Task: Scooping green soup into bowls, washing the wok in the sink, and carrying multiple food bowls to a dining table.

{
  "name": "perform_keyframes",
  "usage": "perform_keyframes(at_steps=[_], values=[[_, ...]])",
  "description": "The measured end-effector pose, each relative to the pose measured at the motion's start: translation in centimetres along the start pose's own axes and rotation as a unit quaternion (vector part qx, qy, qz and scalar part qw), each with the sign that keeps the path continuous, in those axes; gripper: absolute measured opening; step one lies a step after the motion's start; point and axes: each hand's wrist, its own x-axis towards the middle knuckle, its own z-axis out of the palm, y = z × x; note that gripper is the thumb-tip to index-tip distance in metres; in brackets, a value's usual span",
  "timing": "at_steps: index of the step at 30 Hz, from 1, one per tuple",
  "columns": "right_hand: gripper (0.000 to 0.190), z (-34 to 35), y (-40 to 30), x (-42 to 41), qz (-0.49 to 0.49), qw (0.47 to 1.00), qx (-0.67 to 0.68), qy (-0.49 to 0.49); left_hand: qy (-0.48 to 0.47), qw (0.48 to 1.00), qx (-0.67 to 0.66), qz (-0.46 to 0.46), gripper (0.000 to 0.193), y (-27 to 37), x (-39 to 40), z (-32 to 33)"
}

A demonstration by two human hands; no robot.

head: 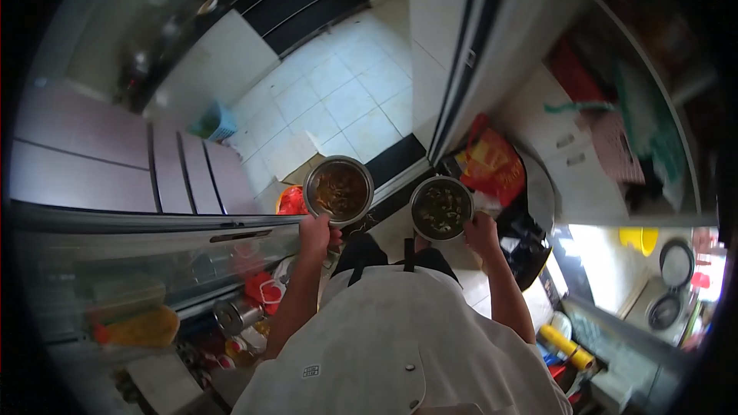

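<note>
My left hand [318,237] grips the near rim of a round metal bowl [369,191], its thumb on the edge. Brown food in a reddish-brown liquid [339,191] lies inside. On the other side, my right hand [481,235] holds a second round metal bowl [416,199] by its right edge. Pale and greenish pieces in a dark broth [442,210] show in this one. Both bowls are held level, apart from each other, in front of my body above the floor. The fingers beneath each bowl are mostly hidden.
A doorway threshold [398,162] crosses the floor ahead, with pale tiles [351,95] beyond. A red bag [493,164] and a black plastic bag [522,248] stand at the right. A sliding door frame [455,86] rises beside the opening. Cardboard [294,155] lies past the left bowl.
</note>
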Motion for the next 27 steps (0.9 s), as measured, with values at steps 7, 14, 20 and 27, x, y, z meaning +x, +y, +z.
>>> perform_keyframes(at_steps=[7,14,20,27], values=[[0.022,0.7,-7.1,11.0,-0.142,0.985,-0.097,-0.031,0.102,0.995,-0.018,0.013,0.025,5.4,6.0,2.0],[0.022,5.5,-16.4,19.0,-0.066,0.988,0.003,-0.14,0.201,0.974,-0.099,-0.034,0.029,9.2,17.8,4.1],[0.022,11.8,-23.5,27.0,-0.026,0.973,0.058,-0.221,0.229,0.958,-0.164,-0.06,0.027,12.7,27.3,3.5],[0.016,18.2,-36.1,32.9,0.013,0.96,0.054,-0.276,0.218,0.957,-0.168,-0.092,0.024,16.4,33.0,-2.9]])
